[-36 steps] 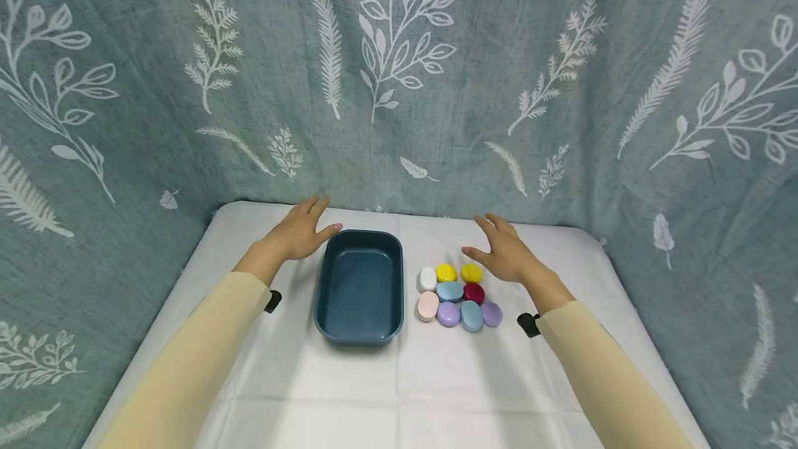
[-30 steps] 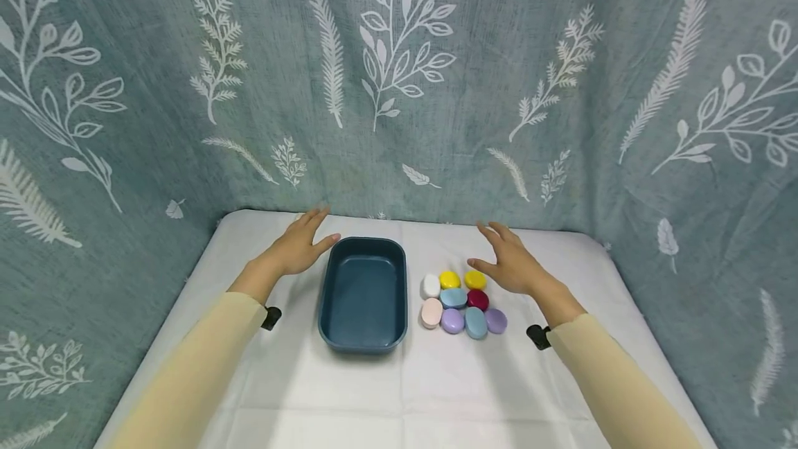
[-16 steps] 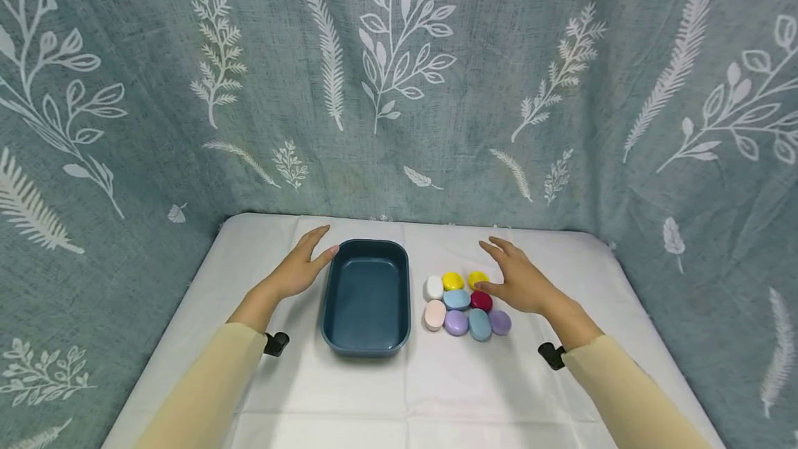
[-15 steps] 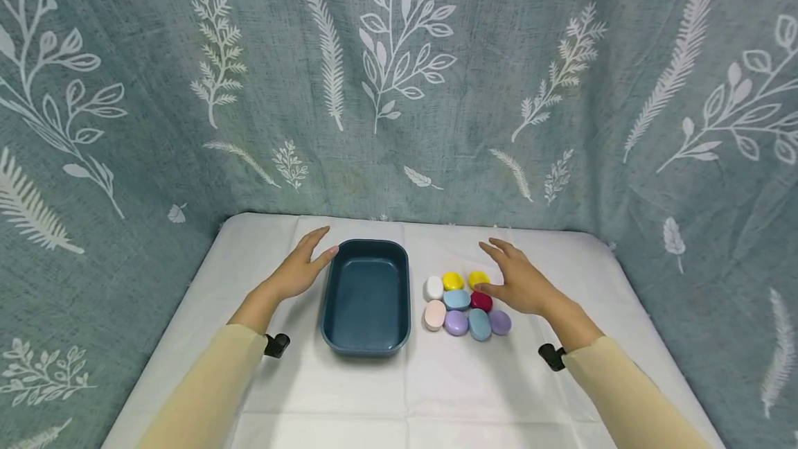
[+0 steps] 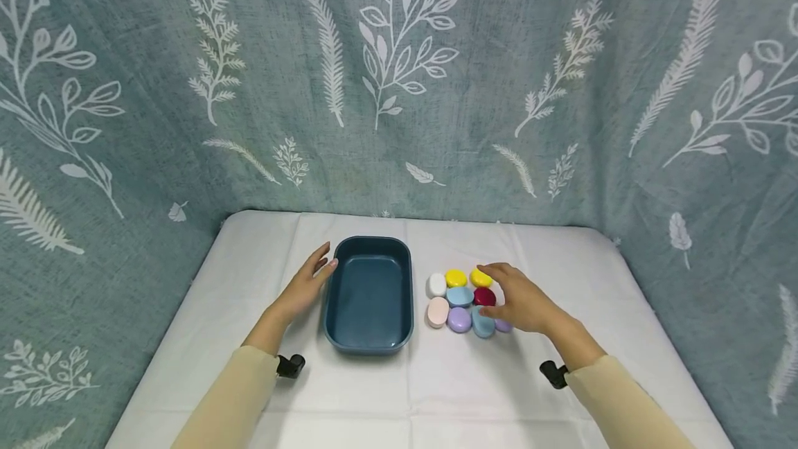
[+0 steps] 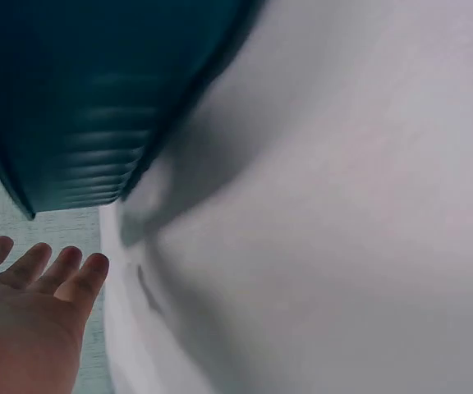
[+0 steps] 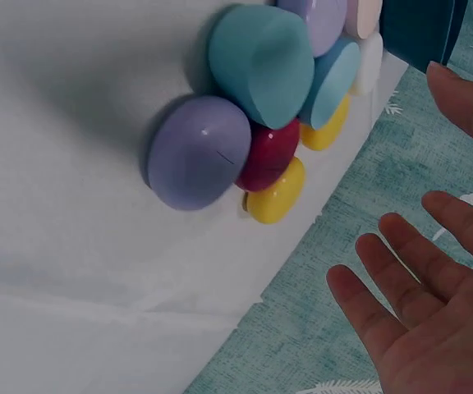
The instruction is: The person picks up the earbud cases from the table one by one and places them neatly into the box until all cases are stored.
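Note:
My left hand (image 5: 303,287) is beside the left rim of a dark blue rectangular bin (image 5: 369,300); its fingers are loosely extended and grip nothing. In the left wrist view the fingers stay apart from the bin wall (image 6: 97,123). Over the right side of a cluster of smooth, rounded, soap-like pieces hovers my right hand (image 5: 520,301), thumb and fingers spread. It partly hides a purple piece (image 5: 503,326) and a light blue one (image 5: 483,325). Near its fingertips lie a yellow piece (image 5: 480,278) and a dark red one (image 5: 484,296). The right wrist view shows empty space between hand and pieces.
Left in the cluster are white (image 5: 437,285), yellow (image 5: 456,278), blue (image 5: 459,296), pale pink (image 5: 438,312) and purple (image 5: 459,320) pieces. A white cloth covers the table (image 5: 349,393). Leaf-patterned curtains (image 5: 449,199) hang behind and at both sides.
Both hands have come nearer to me and lower. The left hand is alongside the bin's rim, and the right hand has moved over the cluster's right side. Bin and pieces have not moved.

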Tool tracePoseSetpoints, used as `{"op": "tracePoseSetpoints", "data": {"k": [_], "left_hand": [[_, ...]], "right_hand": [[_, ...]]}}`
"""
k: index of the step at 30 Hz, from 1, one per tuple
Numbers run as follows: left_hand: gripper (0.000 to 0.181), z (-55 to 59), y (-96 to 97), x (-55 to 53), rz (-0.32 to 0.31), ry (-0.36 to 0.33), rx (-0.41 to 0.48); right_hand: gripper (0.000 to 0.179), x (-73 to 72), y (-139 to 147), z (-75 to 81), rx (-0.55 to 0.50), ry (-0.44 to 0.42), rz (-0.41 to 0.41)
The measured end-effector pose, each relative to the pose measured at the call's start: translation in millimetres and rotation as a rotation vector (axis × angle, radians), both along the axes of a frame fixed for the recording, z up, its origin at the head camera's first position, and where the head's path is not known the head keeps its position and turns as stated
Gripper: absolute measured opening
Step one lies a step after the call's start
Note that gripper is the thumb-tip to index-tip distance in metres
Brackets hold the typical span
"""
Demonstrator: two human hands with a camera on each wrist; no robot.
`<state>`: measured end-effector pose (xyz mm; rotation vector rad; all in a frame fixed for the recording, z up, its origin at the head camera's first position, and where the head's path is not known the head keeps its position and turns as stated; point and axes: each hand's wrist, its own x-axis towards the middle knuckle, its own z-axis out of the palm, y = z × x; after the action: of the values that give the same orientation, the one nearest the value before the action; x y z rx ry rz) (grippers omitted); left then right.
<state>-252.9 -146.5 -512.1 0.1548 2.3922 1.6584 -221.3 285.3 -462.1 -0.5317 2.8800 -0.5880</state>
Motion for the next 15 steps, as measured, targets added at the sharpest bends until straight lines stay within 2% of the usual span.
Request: {"op": "tracePoseSetpoints", "data": {"k": [4, 5, 11, 15], "left_hand": [[0.066, 1.8, 4.3, 6.7, -0.008, -0.007, 0.064], [0.065, -1.1, 4.8, 6.9, -0.007, -0.008, 0.085], [0.067, -33.2, 4.3, 2.0, 0.003, -0.011, 0.192], [0.071, -48.0, 2.8, 0.4, 0.003, -0.008, 0.189]], "right_hand": [[0.078, 3.1, -1.0, -10.8, 0.026, 0.000, 0.009], [0.077, 3.8, -1.4, -13.4, 0.032, -0.001, 0.010], [0.069, 8.1, -5.3, -25.1, 0.050, -0.002, 0.031], [0.065, 11.8, -7.4, -30.5, 0.058, -0.008, 0.021]]}}
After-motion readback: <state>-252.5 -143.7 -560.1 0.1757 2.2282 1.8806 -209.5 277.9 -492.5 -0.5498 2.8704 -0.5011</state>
